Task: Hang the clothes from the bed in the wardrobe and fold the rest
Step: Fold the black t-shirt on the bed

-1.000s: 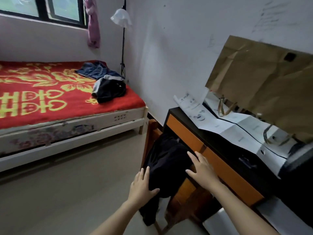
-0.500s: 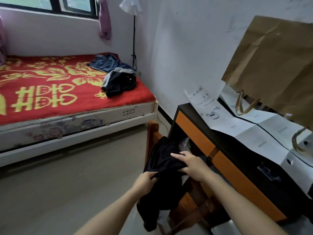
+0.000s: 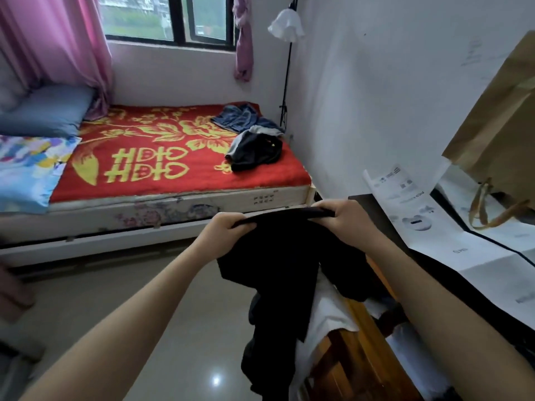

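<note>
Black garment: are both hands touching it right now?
Touching. The head view shows the left hand and the right hand each curling fingers round the top edge of the black garment, holding it up.

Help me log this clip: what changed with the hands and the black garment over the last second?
The left hand and the right hand went from lying flat on the black garment draped over the chair to gripping its top edge and lifting it up, stretched between them. The pile of clothes on the bed stayed put.
</note>
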{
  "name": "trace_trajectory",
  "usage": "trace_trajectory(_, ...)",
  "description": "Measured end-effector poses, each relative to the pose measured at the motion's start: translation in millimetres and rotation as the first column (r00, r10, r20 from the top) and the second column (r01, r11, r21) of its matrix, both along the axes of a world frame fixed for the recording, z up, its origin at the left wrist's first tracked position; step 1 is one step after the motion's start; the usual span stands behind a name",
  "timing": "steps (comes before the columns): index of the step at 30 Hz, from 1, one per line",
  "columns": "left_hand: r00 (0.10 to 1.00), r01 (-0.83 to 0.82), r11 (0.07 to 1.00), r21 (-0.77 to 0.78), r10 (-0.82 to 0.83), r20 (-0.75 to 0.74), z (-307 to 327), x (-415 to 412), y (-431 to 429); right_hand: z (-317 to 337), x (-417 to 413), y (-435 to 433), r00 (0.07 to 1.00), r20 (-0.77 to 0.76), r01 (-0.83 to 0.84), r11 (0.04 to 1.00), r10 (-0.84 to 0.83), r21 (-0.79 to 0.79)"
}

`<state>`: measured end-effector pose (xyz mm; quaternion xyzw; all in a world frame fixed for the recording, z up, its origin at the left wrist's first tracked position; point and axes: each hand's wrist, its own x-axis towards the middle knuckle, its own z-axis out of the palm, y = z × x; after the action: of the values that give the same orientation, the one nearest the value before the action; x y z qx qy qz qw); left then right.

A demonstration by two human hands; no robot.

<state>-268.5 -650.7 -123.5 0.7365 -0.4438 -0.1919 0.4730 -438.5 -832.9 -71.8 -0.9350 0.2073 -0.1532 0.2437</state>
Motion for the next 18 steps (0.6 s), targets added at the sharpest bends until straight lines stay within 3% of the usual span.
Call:
trace_trajectory(5, 0.994, -0.103, 0.978, -0.181, 0.109, 0.021, 31.4, 5.9, 10.5, 39.2, 26.3, 4.2, 0.980, 0.200, 0.044, 0.987, -0.013, -0.153)
trace_trajectory(10, 0.968, -0.202, 0.911, -0.359, 0.242, 0.068, 75.6, 27.6, 21.5, 80.7, 64.4, 23.4, 0.887, 0.456, 0.063, 0.959, 0.073, -0.276)
trace_trajectory(13, 0.933, -0.270, 0.858, -0.436, 0.346, 0.103, 95.9, 49.6, 39.5, 104.1, 94.4, 36.0, 0.858, 0.492, 0.013, 0.951, 0.148, -0.310)
trace_trajectory(18, 0.855, -0.380, 0.821, -0.426, 0.488, 0.176, 107.6, 100.3, 86.1, 106.1, 154.5, 68.3, 0.857, 0.449, -0.079, 0.925, 0.254, -0.373)
